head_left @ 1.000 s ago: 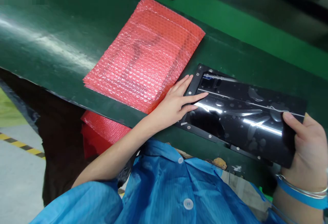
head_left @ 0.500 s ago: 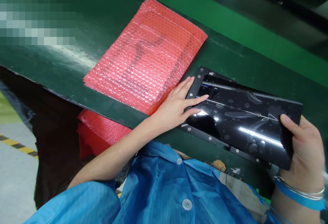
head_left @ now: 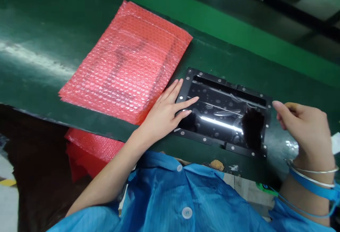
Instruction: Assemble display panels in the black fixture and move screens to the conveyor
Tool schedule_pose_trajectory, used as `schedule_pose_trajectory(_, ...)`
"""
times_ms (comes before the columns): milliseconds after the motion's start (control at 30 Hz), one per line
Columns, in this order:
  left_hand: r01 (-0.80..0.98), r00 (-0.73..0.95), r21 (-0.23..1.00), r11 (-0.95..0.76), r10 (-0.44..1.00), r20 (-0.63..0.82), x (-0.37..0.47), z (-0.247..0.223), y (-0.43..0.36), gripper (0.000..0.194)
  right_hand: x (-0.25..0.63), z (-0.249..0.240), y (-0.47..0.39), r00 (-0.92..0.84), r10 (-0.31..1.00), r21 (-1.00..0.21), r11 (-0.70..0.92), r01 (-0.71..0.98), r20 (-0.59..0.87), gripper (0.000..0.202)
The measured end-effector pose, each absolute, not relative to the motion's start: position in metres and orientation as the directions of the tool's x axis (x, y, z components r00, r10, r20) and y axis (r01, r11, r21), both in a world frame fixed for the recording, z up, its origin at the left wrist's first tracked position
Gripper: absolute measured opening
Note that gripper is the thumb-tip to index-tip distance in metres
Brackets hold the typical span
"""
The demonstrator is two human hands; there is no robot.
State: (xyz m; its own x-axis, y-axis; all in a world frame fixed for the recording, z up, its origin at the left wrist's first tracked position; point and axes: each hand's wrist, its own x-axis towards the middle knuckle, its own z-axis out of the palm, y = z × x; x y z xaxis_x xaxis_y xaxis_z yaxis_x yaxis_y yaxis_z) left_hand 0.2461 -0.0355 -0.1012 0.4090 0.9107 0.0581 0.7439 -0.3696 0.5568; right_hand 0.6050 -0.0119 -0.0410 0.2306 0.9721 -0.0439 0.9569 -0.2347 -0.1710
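Our left hand point(head_left: 166, 113) flat on panel point(head_left: 225, 113) at 9 o'clock; right hand point(head_left: 305, 129) apart, empty, at 3. Stiff, glossy, likely scratch-prone; we'd grip frame edges.

A glossy dark green table point(head_left: 39, 41) reflects overhead light beside a grey floor point(head_left: 5, 203).

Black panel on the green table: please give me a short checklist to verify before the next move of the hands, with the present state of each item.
1. Black panel lies flat on the green table: ok.
2. Left hand steadies the panel's left end, fingers on it: ok.
3. Right hand grips the panel: not ok, open beside its right end.
4. Glossy film free of bubbles: not ok, bubbles show.
5. Pink bubble wrap stack within reach of the left hand: ok.
6. Panel clear of the table's near edge: ok.
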Motion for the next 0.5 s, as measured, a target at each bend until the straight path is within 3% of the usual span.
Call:
schedule_pose_trajectory(133,0.790,0.368,0.446,-0.421,0.907,0.204,0.279,-0.092,-0.045,0.045,0.611,-0.047,-0.003,0.300,0.945,-0.409,-0.326,0.852,-0.128,0.049)
schedule_pose_trajectory(233,0.659,0.582,0.400,-0.637,0.769,0.264,0.332,-0.088,-0.061,0.045,0.616,-0.054,0.013,0.291,0.931,-0.514,-0.363,0.777,-0.218,0.047)
schedule_pose_trajectory(333,0.516,0.770,0.333,-0.789,0.598,0.223,0.381,-0.092,-0.076,0.053,0.620,-0.061,0.028,0.291,0.913,-0.472,-0.399,0.786,-0.286,0.044)
schedule_pose_trajectory(500,0.529,0.807,0.192,-0.827,0.560,0.188,0.408,-0.104,-0.084,0.053,0.616,-0.066,0.038,0.275,0.921,-0.264,-0.348,0.899,-0.276,0.050)
